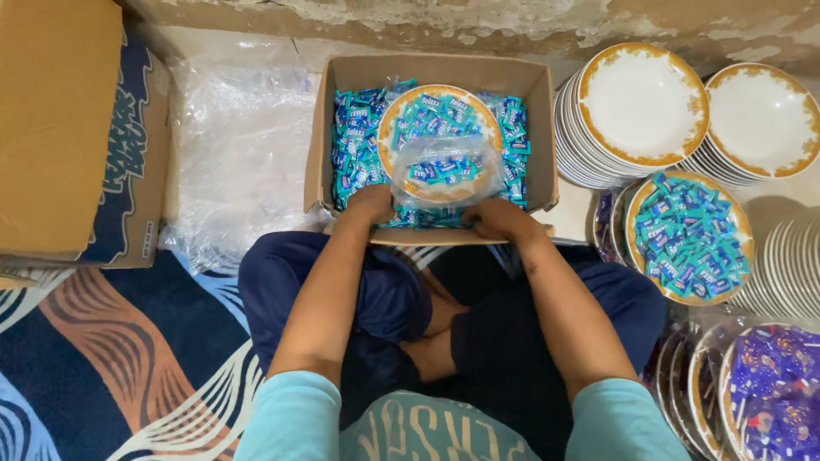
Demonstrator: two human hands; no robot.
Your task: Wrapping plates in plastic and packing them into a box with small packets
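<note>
I grip the clear plastic bag [444,171] with left hand [371,205] and right hand [495,218], fingers closed. I keep its mouth open over the candy plate [389,119], level inside the cardboard box [323,128].

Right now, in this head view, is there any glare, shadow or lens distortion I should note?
Head view: even, soft light; mild sheen on the crumpled clear plastic sheet; shadow beside the stacked gold-rimmed white plates; both hands sharp at the cardboard box of blue sweets; edges bowed by the wide lens.
</note>
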